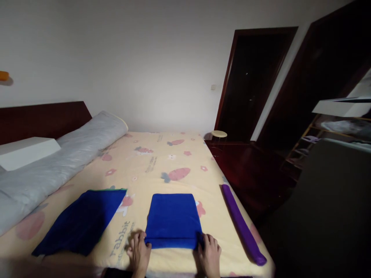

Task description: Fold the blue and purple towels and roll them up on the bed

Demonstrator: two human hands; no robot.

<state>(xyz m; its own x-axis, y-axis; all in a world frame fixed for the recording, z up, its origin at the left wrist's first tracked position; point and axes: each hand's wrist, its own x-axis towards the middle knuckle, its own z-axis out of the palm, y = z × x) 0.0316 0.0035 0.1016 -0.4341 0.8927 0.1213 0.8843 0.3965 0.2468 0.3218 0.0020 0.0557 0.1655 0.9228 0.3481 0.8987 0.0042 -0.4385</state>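
A folded blue towel [173, 219] lies on the bed near its front edge. My left hand [139, 253] grips the towel's near left corner and my right hand [209, 256] grips its near right corner. The near edge of the towel looks doubled over between the two hands. A second, darker blue towel [82, 222] lies spread flat to the left, with a sliver of green showing at its far edge. A purple rolled cloth [242, 225] lies along the bed's right edge.
The bed has a yellow sheet [162, 162] printed with carrots and the word "rabbit". A grey rolled quilt [58, 162] and a white box [26, 152] lie at the left by the dark headboard. A dark doorway [255, 81], a small stool [218, 134] and shelves [333, 135] stand at the right.
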